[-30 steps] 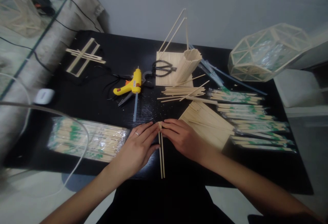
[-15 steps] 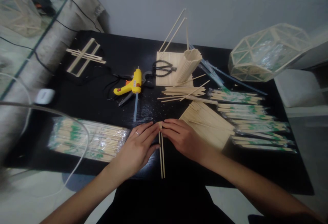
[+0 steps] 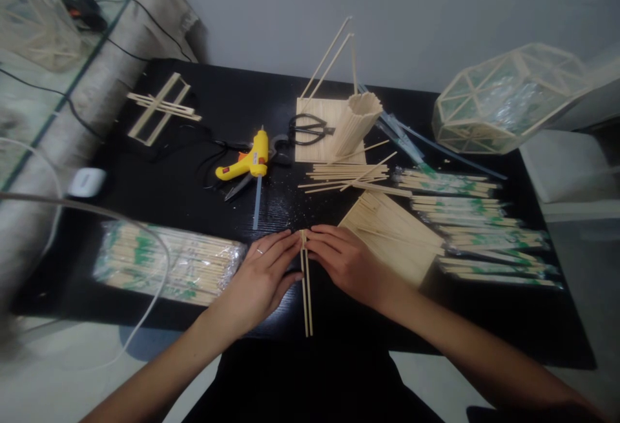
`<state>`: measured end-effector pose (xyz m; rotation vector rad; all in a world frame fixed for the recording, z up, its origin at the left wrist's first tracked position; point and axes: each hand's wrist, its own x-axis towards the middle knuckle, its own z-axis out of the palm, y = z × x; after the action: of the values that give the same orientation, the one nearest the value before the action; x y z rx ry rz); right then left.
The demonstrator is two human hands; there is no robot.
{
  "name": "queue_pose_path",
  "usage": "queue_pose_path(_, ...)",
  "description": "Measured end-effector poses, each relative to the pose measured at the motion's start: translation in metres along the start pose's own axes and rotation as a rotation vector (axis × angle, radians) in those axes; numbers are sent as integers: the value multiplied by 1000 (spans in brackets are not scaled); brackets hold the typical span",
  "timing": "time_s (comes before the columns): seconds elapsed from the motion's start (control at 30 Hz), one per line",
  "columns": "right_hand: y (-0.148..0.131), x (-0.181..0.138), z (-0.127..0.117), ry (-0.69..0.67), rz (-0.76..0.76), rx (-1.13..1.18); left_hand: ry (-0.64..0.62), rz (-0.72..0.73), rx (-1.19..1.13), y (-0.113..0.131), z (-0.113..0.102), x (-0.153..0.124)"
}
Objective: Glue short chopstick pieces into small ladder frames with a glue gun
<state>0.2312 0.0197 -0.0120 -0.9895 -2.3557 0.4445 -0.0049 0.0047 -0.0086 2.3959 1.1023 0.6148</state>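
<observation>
Two thin wooden chopsticks [image 3: 309, 300] lie side by side on the black table, pointing toward me with a narrow gap between them. My left hand [image 3: 268, 271] presses its fingertips against their far ends from the left. From the right, the closed fingers of my right hand [image 3: 341, 258] meet the same ends. The fingertips cover part of the joint there. Beyond my hands lies a yellow glue gun [image 3: 259, 155] with a clear glue stick in it. To the right of my right hand is a flat panel of joined sticks [image 3: 392, 232].
Wrapped chopstick packs lie left [image 3: 165, 261] and right [image 3: 479, 239]. Loose sticks [image 3: 343, 174], black-handled scissors [image 3: 310, 127] and a stick cylinder on a square base [image 3: 356, 126] stand farther back. A crossed stick frame [image 3: 162, 110] is back left. A white cable [image 3: 162, 274] hangs at left.
Both hands and the two chopsticks keep nearly the same place. The view has shifted very slightly.
</observation>
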Motion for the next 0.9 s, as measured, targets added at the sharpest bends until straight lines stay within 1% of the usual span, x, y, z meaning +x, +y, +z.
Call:
queue_pose_path(0.33, -2, 1, 0, 20, 19, 1, -33, -1, 6, -1, -2, 0)
queue_pose_path(0.53, -3, 0, 0, 39, 43, 29, -8, -56, -54, -1, -1, 0)
queue_pose_path(0.7, -2, -1, 0, 58, 58, 57, -25, -106, -98, -3, -2, -1)
queue_pose_path(0.9, 0, 1, -2, 61, 29, 49, -30, -104, -108, -2, -6, 2)
